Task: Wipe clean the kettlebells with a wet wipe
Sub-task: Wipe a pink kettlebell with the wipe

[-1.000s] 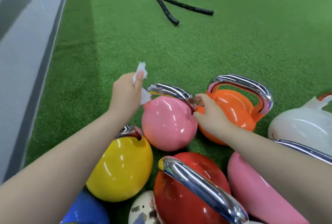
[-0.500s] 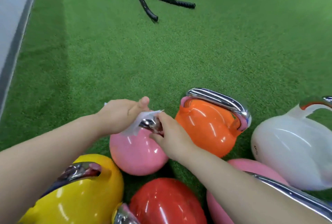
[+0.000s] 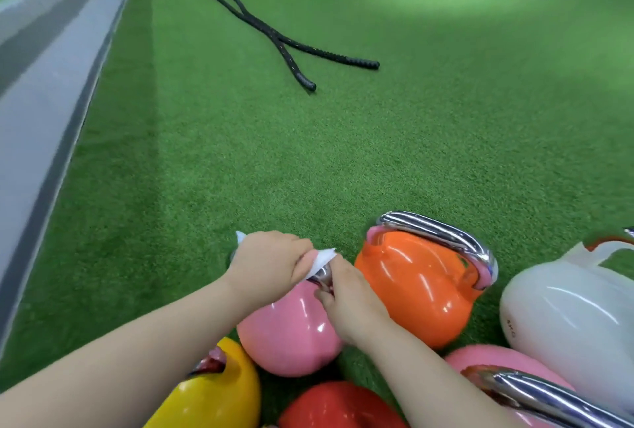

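Fingers (image 3: 302, 264) of left hand (image 3: 267, 261) curl round the wet wipe (image 3: 322, 257), pressing it onto the chrome handle (image 3: 322, 275) of the pink kettlebell (image 3: 288, 331). Right hand (image 3: 350, 300) grips same handle just beside the wipe. Orange kettlebell (image 3: 411, 290) sits just right of pink one, yellow kettlebell (image 3: 212, 393) below-left. Risk, imo: round bell rolls on turf (image 3: 240, 153) if right-hand grip slackens w/ wipe pressure; wipe could bunch & skip handle's underside.

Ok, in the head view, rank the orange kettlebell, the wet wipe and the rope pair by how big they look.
1. Rope pair, longest span, though farthest away.
2. Orange kettlebell, bulkiest.
3. Wet wipe, mostly hidden.
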Available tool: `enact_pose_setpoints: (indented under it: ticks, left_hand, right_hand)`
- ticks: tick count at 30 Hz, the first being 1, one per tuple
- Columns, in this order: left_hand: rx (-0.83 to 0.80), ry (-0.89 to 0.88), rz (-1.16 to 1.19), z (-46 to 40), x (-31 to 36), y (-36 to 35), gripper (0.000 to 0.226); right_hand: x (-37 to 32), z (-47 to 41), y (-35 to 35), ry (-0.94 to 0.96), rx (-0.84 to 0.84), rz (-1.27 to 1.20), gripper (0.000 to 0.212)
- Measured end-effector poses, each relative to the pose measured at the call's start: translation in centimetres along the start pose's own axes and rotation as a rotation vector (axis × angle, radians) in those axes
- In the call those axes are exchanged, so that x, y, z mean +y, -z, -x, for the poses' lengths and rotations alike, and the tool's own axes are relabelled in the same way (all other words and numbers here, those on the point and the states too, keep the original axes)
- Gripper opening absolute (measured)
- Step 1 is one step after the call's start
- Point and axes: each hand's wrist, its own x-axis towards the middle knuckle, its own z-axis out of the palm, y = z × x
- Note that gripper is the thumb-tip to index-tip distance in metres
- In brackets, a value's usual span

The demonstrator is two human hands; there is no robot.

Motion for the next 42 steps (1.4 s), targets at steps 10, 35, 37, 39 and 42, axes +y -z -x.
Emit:
enact_pose_setpoints:
  ticks: [10,35,37,39,42]
  left_hand:
    - [0.218,0.303,0.029,0.2,0.2,-0.5,0.039]
    - [0.601,1.923,1.726,1.2,-3.3,-3.9,0.028]
    - [0.537,1.910,1.803,1.2,-3.6,-3.6,0.022]
    - [0.459,1.890,1.779,1.2,-3.3,-2.8,0.023]
    - [0.432,1.798,1.687,1.1,-3.0,-2.5,0.029]
  right_hand:
    - [-1.0,0.0,-0.2,-0.115,0.036,-0.080,0.016]
    - [0.1,-0.6,-1.1,-0.086,0.108,-0.173,0.032]
    - [0.3,-0.5,-1.3,-0.089,0.101,-0.177,0.032]
    - [0.4,-0.4,-1.2,-0.076,0.102,-0.181,0.033]
    - [0.6,-0.6,-0.7,-0.065,0.061,-0.140,0.034]
